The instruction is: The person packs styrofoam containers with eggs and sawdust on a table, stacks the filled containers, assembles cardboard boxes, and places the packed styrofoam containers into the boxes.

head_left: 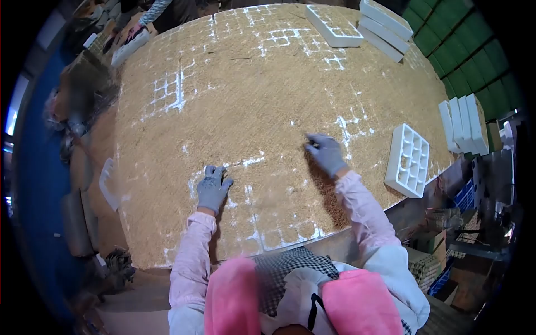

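Observation:
A broad layer of tan, grainy material (240,123) covers white cell trays (177,100) laid side by side, their grid ribs showing through in patches. My left hand (213,190), in a grey glove, rests on this layer near the front, fingers apart and holding nothing. To the right and a little farther off, my right hand (327,155), gloved alike, is just over or touching the grains. Its fingers curl toward the thumb; what is between them, if anything, is too small to make out.
An uncovered white tray with square cells (408,159) lies at the right edge. Another tray (335,27) and stacked trays (385,28) are at the back right; more trays (466,124) stand at far right. A co-worker's hand (134,33) shows at the back left.

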